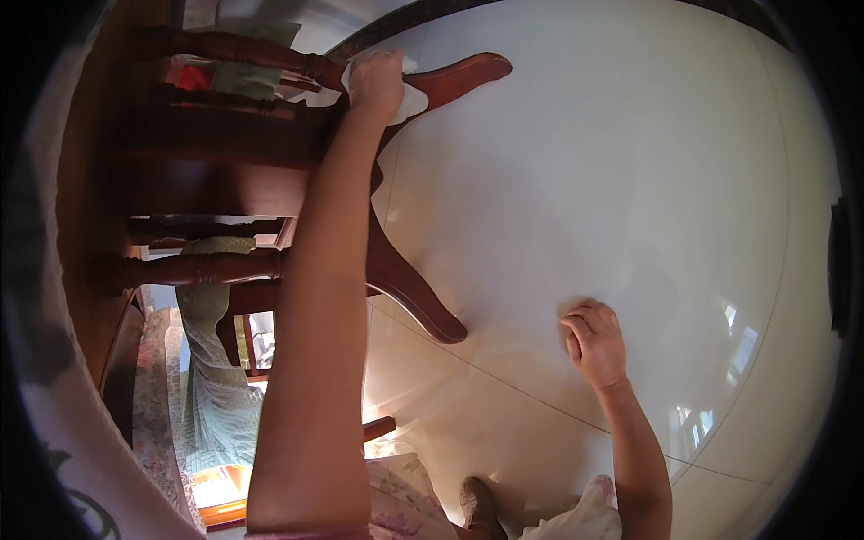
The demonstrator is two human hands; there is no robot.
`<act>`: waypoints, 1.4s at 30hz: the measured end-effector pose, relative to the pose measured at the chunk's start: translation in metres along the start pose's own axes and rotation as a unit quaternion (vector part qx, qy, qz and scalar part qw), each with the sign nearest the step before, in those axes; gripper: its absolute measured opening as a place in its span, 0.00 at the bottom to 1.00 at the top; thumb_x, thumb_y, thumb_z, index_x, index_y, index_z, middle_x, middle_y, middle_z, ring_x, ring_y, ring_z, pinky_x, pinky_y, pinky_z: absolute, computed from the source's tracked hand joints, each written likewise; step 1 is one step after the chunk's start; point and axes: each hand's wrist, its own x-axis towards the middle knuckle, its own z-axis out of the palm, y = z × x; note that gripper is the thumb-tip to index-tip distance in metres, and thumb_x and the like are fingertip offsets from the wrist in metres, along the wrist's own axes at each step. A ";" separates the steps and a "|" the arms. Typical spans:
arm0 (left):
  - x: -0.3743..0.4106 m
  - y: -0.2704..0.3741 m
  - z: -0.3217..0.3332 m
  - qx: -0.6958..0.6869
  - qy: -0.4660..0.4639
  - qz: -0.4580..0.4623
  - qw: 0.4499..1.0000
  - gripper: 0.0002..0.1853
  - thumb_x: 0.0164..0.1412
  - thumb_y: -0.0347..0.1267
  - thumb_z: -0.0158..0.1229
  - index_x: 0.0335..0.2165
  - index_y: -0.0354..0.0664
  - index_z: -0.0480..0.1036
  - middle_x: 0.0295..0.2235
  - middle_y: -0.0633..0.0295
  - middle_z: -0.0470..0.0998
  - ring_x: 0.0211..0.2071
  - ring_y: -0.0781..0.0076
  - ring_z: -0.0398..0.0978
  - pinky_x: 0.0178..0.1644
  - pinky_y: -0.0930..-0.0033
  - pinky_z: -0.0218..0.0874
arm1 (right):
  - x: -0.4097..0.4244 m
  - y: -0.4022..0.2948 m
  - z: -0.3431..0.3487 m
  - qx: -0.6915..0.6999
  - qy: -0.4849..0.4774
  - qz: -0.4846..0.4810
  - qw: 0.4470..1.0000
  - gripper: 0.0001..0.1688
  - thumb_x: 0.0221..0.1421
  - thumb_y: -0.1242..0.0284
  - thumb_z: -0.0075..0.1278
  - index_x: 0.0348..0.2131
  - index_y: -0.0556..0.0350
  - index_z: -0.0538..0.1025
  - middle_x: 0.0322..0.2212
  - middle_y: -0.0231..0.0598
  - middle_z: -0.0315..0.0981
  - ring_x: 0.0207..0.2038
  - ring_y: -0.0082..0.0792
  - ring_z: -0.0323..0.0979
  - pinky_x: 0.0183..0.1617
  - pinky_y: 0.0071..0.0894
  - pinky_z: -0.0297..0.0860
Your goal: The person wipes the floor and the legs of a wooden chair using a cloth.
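My left hand [379, 84] is pressing a white cloth [413, 106] against a curved leg [466, 75] of a dark reddish wooden table, where the leg joins a turned spindle [236, 50]. Fingers wrap over the wood, and part of the cloth is hidden beneath them. Lower right, my right hand [597, 344] is held over the pale tiled floor [574, 202] with its fingers curled in. Nothing shows in it; whether it touches the floor I cannot tell. A second curved leg [418, 293] of the table reaches toward that hand.
A broad wooden pedestal panel [209, 182] and another turned spindle [216, 268] stand left of my forearm. Patterned pale green fabric [219, 391] hangs behind. A light cloth [40, 270] edges the tabletop. My shoe [478, 503] is at the bottom. Windows reflect off the glossy tiles.
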 end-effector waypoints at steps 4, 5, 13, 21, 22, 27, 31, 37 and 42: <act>-0.010 -0.012 -0.023 0.028 0.010 0.039 0.999 0.07 0.50 0.25 0.53 0.31 0.43 0.74 0.32 0.53 0.76 0.36 0.51 0.74 0.43 0.53 0.64 | -0.004 0.002 0.002 -0.003 0.000 0.000 1.000 0.12 0.39 0.81 0.54 0.30 0.54 0.75 0.33 0.32 0.72 0.43 0.35 0.68 0.49 0.39 0.65; -0.010 -0.017 -0.030 0.053 0.000 0.035 0.998 0.08 0.50 0.24 0.53 0.31 0.44 0.74 0.32 0.54 0.76 0.36 0.52 0.74 0.44 0.52 0.63 | -0.003 0.002 0.000 -0.002 0.001 0.002 1.000 0.12 0.39 0.81 0.54 0.30 0.54 0.75 0.33 0.32 0.72 0.43 0.35 0.68 0.50 0.39 0.65; -0.008 -0.146 -0.106 0.295 0.093 0.004 0.951 0.12 0.47 0.31 0.59 0.35 0.50 0.76 0.39 0.61 0.74 0.46 0.58 0.69 0.55 0.53 0.56 | -0.005 -0.001 0.003 0.004 0.011 0.015 1.000 0.11 0.40 0.82 0.54 0.29 0.54 0.75 0.34 0.31 0.73 0.42 0.35 0.68 0.49 0.38 0.66; -0.009 -0.135 -0.125 0.180 0.241 -0.013 0.954 0.08 0.46 0.31 0.55 0.31 0.49 0.73 0.42 0.64 0.72 0.48 0.60 0.68 0.46 0.56 0.64 | -0.002 -0.001 -0.002 -0.002 0.011 0.014 1.000 0.10 0.41 0.82 0.53 0.29 0.54 0.75 0.33 0.31 0.73 0.42 0.35 0.69 0.49 0.37 0.66; -0.011 -0.127 -0.118 0.188 0.248 -0.001 0.950 0.08 0.46 0.30 0.56 0.31 0.49 0.73 0.42 0.63 0.72 0.48 0.60 0.68 0.46 0.57 0.64 | -0.002 -0.002 -0.002 0.001 0.014 0.008 1.000 0.10 0.41 0.82 0.53 0.29 0.54 0.75 0.33 0.31 0.73 0.42 0.35 0.69 0.48 0.37 0.66; -0.030 -0.083 -0.054 0.139 0.212 0.004 0.967 0.14 0.45 0.22 0.55 0.34 0.47 0.74 0.43 0.60 0.73 0.50 0.58 0.68 0.49 0.56 0.62 | -0.003 -0.004 0.001 0.015 0.013 0.008 1.000 0.09 0.41 0.81 0.53 0.29 0.55 0.75 0.32 0.32 0.73 0.42 0.35 0.69 0.49 0.38 0.66; -0.025 0.013 -0.039 -0.227 0.119 -0.107 0.961 0.27 0.48 0.15 0.48 0.47 0.46 0.72 0.45 0.54 0.74 0.49 0.52 0.69 0.51 0.58 0.63 | -0.003 0.001 0.000 0.006 0.026 0.008 1.000 0.10 0.41 0.81 0.52 0.29 0.55 0.75 0.32 0.32 0.72 0.42 0.34 0.69 0.50 0.37 0.66; -0.010 0.033 0.017 0.163 0.015 -0.028 0.986 0.12 0.56 0.28 0.50 0.39 0.36 0.72 0.38 0.50 0.76 0.44 0.56 0.73 0.62 0.55 0.47 | -0.001 -0.002 0.002 0.025 0.020 0.009 0.999 0.10 0.39 0.82 0.51 0.28 0.53 0.76 0.32 0.31 0.72 0.41 0.36 0.69 0.47 0.37 0.67; 0.015 0.066 0.063 -0.019 -0.030 -0.118 0.992 0.09 0.55 0.27 0.50 0.33 0.36 0.73 0.30 0.50 0.78 0.39 0.56 0.75 0.52 0.59 0.59 | -0.002 0.005 -0.001 0.015 -0.008 0.019 1.000 0.12 0.38 0.80 0.54 0.30 0.54 0.76 0.33 0.31 0.71 0.43 0.36 0.68 0.49 0.38 0.67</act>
